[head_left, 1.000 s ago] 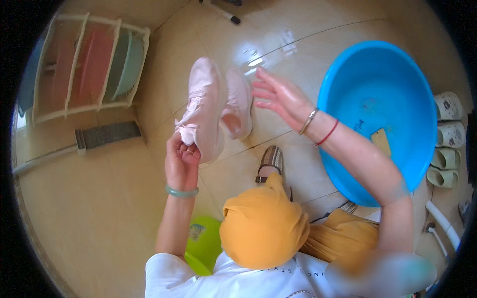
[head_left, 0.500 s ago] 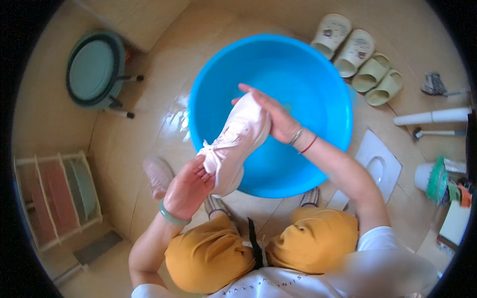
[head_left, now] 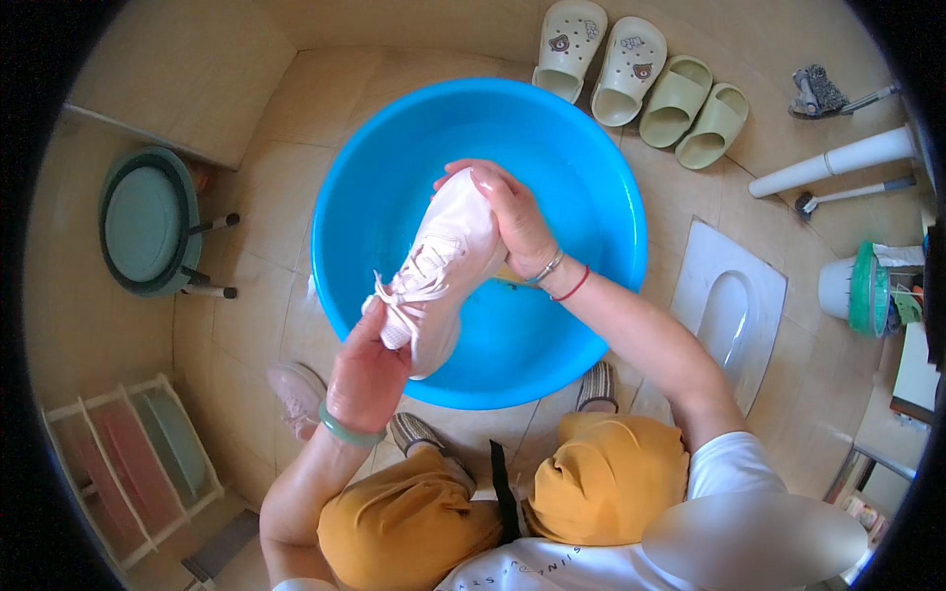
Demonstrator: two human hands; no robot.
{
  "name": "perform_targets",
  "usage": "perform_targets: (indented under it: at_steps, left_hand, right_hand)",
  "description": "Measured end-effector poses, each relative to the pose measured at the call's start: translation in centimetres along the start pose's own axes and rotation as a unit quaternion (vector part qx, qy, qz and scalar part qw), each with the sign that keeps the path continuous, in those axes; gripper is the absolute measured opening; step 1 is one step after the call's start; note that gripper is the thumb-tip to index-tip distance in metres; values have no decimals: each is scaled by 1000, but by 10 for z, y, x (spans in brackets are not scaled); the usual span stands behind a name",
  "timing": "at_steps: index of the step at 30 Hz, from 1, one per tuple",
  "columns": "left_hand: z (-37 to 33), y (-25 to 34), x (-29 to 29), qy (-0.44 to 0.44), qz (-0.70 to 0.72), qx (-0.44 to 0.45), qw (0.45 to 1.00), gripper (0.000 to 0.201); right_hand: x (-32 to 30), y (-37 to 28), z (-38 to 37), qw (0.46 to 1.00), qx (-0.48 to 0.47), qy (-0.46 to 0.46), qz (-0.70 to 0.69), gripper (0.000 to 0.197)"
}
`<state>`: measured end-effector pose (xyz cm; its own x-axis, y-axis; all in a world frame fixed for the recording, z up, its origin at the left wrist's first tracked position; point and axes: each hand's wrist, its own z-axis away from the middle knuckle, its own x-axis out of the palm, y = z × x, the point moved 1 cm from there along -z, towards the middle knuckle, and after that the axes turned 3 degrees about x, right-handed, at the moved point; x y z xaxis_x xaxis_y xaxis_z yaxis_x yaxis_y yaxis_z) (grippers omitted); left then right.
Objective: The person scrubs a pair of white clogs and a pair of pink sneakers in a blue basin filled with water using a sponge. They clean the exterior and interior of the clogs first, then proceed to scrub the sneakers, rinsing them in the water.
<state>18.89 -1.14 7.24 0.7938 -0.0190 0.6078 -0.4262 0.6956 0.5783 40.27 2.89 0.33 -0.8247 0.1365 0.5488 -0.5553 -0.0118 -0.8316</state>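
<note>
Between my two hands I hold a pale pink lace-up sneaker (head_left: pixel 439 261) over a large blue basin (head_left: pixel 340 187). My right hand (head_left: pixel 517 219) wraps round the toe end, its thumb on top and the other fingers hidden underneath. At the heel end, my left hand (head_left: pixel 372 369) grips the shoe near the collar, thumb over the tied laces. Something yellowish, partly hidden behind my right wrist, shows low in the basin. A second pink sneaker (head_left: pixel 299 394) stands on the floor to the left of the basin.
White clogs (head_left: pixel 629 69) and green slippers (head_left: pixel 709 126) line the floor behind the basin. A squat toilet (head_left: pixel 727 291) is set in the floor at right. Stacked green basins (head_left: pixel 148 225) rest on a stool at left, above a rack (head_left: pixel 128 463). Brushes lean far right.
My left hand has closed round the heel end, its thumb now over the laces; before, its palm was turned up beneath. The camera view has shifted, so the surroundings sit differently.
</note>
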Motion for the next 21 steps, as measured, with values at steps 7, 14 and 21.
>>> perform_targets:
  at_steps: [7, 14, 21]
  left_hand:
    - [-4, -5, -5, -68, 116, -89, 987, 46]
    - [-12, -20, -14, -54, -49, -39, 997, 64]
    - [-16, -14, -10, -55, -84, -83, 991, 63]
  right_hand:
    - [3, 11, -1, 997, 39, 1, -70, 44]
    - [-8, 32, -12, 984, 140, -19, -105, 47]
    - [-4, 35, -21, 989, 117, -51, -75, 50]
